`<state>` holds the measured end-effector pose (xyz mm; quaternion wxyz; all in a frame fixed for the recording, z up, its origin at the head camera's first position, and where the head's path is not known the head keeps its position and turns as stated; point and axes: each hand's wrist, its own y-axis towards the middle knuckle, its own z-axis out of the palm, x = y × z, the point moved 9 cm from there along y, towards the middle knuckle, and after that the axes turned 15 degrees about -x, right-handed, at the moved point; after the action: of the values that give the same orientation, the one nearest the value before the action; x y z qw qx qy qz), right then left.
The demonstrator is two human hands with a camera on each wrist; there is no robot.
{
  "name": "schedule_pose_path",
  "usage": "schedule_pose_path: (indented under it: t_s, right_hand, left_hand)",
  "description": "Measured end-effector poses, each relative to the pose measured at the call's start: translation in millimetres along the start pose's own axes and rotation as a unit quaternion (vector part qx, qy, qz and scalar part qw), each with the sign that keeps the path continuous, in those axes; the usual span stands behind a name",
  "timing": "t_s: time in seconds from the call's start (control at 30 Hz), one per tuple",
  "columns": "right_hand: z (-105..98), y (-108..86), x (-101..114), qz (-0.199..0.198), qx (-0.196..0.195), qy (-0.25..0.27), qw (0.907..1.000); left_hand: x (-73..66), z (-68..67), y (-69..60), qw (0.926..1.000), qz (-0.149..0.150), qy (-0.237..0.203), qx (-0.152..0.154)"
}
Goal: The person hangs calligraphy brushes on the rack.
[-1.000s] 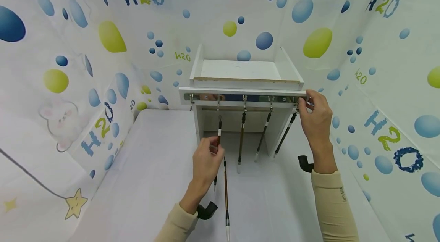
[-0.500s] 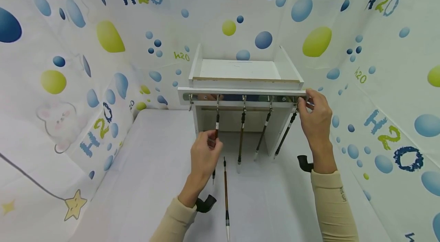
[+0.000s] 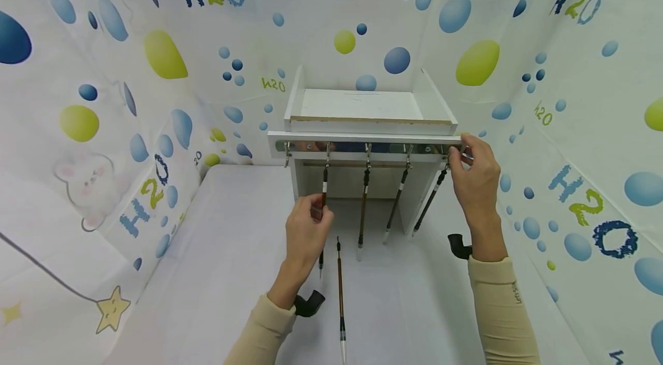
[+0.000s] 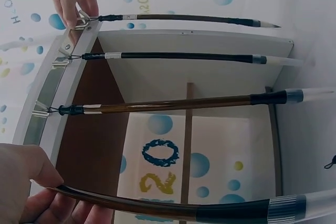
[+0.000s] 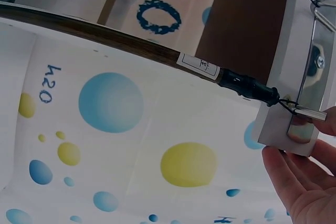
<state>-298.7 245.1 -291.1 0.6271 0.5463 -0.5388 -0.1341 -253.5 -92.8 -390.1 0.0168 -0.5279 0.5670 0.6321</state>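
My left hand (image 3: 308, 235) pinches the brown handle of a writing brush (image 4: 152, 206), which stands tip down below the second hook from the left. In the head view the brush's top end meets that hook; its loop is too small to make out. My right hand (image 3: 475, 178) grips the right end of the white shelf's front board (image 3: 279, 136), fingers around its edge in the right wrist view. Along the board runs a metal hook rail (image 3: 347, 147). Three other brushes hang from it: a brown one (image 3: 364, 209), a dark one (image 4: 173, 56) and a rightmost one (image 5: 121, 38).
Another brush (image 3: 340, 290) lies on the white tabletop (image 3: 233, 273), in front of the shelf. A bare hook (image 3: 287, 153) hangs at the rail's left end. On top of the shelf is a low-walled white tray (image 3: 362, 105). Printed curtains surround the table.
My left hand has lifted the brush and shifted it slightly left, so its top, apart from the hook a second ago, now meets it. The right hand stays on the board.
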Motion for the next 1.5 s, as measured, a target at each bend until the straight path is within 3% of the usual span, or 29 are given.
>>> schedule_pose_path:
  t_s: [0.2,0.57,0.9,1.2,1.5]
  right_hand:
    - [0.7,-0.3,-1.2,0.003,0.002,-0.004,1.0000]
    - [0.6,0.8,-2.0,0.001,0.001,-0.004,1.0000]
    - [0.4,0.9,-2.7,0.003,0.003,-0.007,1.0000]
    - [1.0,-0.8,-0.4,-0.004,-0.002,0.009,0.9999]
    - [1.0,-0.6,-1.8,-0.005,-0.003,0.010,0.9999]
  left_hand:
    - [1.7,4.7,3.1,0.9999,0.013,0.009,-0.002]
    - [15.7,15.6,6.8,0.9995,0.007,0.031,0.008]
    - [24.8,28.4,12.5,0.9993,0.017,0.026,0.022]
    - [33.2,36.9,16.2,0.9990,-0.007,0.010,0.043]
    - [36.2,39.3,15.2,0.9989,-0.013,0.009,0.044]
